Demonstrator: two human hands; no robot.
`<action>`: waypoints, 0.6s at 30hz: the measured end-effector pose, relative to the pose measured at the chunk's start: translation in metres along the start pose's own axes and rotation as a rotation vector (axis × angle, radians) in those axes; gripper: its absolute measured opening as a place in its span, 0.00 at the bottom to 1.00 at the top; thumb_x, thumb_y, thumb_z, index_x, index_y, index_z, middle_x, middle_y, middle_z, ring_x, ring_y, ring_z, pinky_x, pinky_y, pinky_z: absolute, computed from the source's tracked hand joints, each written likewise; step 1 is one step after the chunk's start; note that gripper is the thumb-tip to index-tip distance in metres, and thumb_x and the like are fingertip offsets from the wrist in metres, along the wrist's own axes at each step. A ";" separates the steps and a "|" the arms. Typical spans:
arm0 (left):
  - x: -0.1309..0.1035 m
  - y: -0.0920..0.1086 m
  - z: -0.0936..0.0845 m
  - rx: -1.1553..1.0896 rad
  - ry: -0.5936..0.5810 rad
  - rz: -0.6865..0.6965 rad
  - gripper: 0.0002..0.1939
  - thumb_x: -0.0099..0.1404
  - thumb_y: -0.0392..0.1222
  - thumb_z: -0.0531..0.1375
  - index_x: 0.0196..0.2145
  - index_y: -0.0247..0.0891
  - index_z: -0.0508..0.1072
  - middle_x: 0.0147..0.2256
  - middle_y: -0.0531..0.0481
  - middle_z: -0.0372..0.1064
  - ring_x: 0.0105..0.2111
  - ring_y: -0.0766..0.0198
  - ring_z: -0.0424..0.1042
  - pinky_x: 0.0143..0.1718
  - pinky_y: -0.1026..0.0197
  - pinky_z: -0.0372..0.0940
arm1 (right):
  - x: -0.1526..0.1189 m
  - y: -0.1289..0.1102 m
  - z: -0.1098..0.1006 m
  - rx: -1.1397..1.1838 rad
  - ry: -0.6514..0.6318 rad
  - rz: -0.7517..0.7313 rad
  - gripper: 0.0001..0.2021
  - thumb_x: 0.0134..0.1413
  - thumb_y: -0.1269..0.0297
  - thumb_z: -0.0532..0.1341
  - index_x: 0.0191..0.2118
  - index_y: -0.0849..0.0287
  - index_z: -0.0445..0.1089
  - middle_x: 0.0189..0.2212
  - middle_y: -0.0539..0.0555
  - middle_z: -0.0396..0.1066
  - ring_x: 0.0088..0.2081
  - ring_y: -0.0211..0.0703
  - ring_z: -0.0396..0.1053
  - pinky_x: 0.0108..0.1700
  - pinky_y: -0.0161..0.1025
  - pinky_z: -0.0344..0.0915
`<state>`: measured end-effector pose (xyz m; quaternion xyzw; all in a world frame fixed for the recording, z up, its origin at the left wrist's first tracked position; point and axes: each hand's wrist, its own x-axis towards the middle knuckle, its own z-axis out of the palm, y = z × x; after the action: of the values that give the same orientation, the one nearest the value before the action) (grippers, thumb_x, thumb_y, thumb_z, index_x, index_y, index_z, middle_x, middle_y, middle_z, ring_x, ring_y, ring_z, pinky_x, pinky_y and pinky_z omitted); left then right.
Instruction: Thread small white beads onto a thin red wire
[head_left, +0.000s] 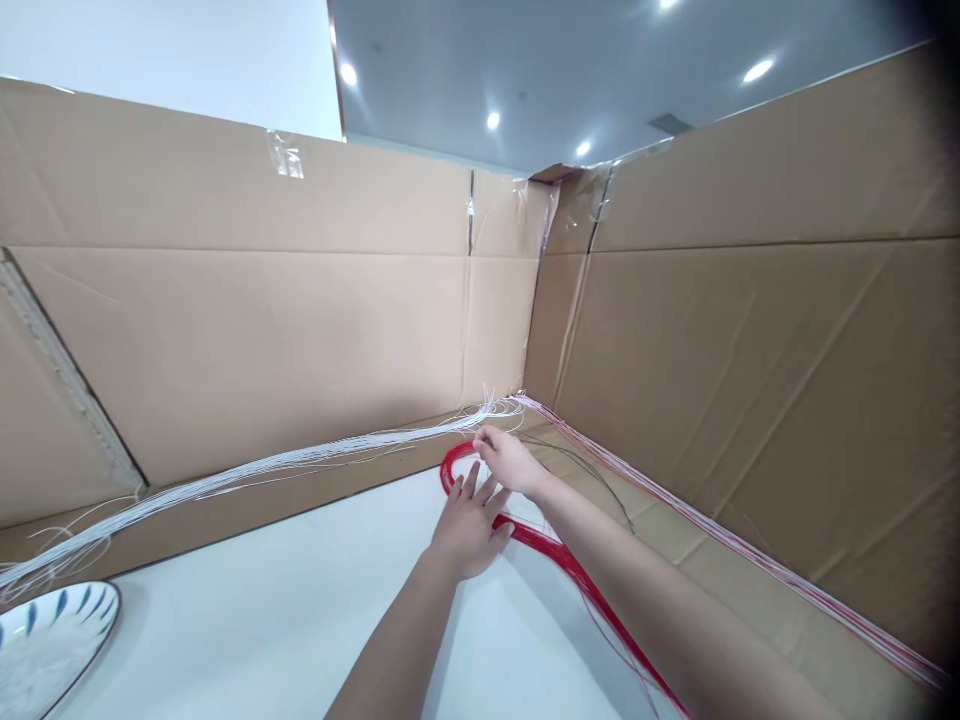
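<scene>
A bundle of thin red strands (574, 567) lies on the white table and curves round in a loop at its far end. My left hand (472, 525) rests flat over the loop with its fingers spread, touching the strands. Just beyond it, my right hand (508, 460) is closed in a pinch at the top of the red loop; what its fingertips hold is too small to make out. A few loose red strands trail beside the bundle, partly under my right forearm.
Cardboard walls (300, 330) stand behind and at the right. A long bundle of white strands (285, 460) runs along the back, and pink and white strands (720, 530) run along the right wall. A patterned plate (56, 640) sits at the front left of the white table (285, 610).
</scene>
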<state>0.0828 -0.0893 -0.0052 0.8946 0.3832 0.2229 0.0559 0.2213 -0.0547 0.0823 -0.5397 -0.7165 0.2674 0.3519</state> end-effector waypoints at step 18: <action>-0.008 -0.033 0.002 -0.143 0.116 -0.228 0.22 0.72 0.46 0.62 0.61 0.41 0.70 0.63 0.39 0.65 0.59 0.47 0.69 0.59 0.38 0.67 | 0.026 -0.130 -0.154 0.765 0.123 -0.454 0.06 0.57 0.79 0.64 0.33 0.61 0.69 0.27 0.43 0.76 0.24 0.25 0.67 0.29 0.29 0.64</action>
<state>0.0571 -0.0722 -0.0186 0.8247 0.4680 0.2930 0.1220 0.2629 -0.0646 0.2807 -0.2148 -0.6440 0.3965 0.6180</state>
